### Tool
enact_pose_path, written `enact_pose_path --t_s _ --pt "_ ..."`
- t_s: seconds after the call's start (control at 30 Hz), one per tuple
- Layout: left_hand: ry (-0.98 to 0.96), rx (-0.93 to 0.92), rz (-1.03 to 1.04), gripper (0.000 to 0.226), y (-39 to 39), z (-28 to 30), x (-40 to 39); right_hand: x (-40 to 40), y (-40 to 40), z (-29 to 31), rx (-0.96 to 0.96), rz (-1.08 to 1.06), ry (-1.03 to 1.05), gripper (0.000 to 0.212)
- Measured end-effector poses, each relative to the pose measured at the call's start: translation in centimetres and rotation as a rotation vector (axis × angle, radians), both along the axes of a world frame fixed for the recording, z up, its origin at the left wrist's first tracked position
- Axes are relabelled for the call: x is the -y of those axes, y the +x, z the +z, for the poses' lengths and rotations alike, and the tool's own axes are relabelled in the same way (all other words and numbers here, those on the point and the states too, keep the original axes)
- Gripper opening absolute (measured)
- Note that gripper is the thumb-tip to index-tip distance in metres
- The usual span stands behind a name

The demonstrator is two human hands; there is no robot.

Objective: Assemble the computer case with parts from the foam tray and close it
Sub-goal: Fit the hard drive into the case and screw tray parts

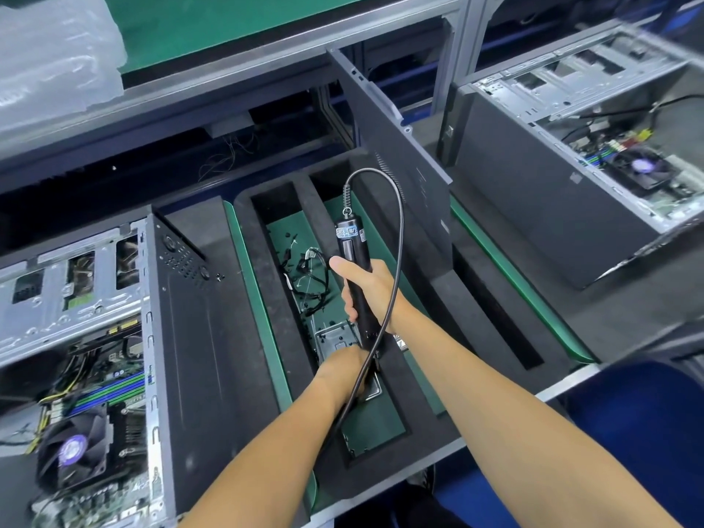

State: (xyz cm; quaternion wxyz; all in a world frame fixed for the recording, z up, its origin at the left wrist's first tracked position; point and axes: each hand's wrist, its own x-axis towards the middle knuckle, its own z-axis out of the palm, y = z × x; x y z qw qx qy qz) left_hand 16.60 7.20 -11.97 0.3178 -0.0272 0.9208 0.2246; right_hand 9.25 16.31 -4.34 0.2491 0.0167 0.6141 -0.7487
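A black foam tray point(266, 299) lies in the middle of the bench. In its long slot sit a metal bracket point(333, 339), loose black cables point(308, 276) and small screws. My right hand point(364, 289) grips a black electric screwdriver point(356, 268), held upright with its tip down at the bracket. My left hand point(341, 369) reaches down to the bracket by the driver's tip; its fingers are hidden. An open computer case point(87, 356) lies at the left, motherboard and fan exposed. A dark side panel point(396, 146) stands upright in the tray.
A second open case point(594, 154) lies at the right. The screwdriver's black cord point(396, 242) loops over my right forearm. A plastic bag point(57, 59) rests on the upper shelf at the left. A blue seat point(640, 432) shows at the lower right.
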Motion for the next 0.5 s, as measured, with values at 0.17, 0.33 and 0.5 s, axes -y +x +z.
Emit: enact_pose_path --t_s 0.17,0.33,0.5 --pt "-0.110 -0.061 -0.071 0.027 -0.6 0.9 0.3 -0.2 0.0 0.0 0.003 -0.017 0.007 0.049" --pt "-0.081 -0.098 0.002 0.023 -1.2 1.5 0.5 -0.2 -0.1 0.1 0.000 -0.013 -0.001 0.051" --pt "0.012 -0.093 0.247 0.015 -2.0 1.8 0.9 -0.3 -0.2 0.2 0.020 -0.023 -0.022 0.051"
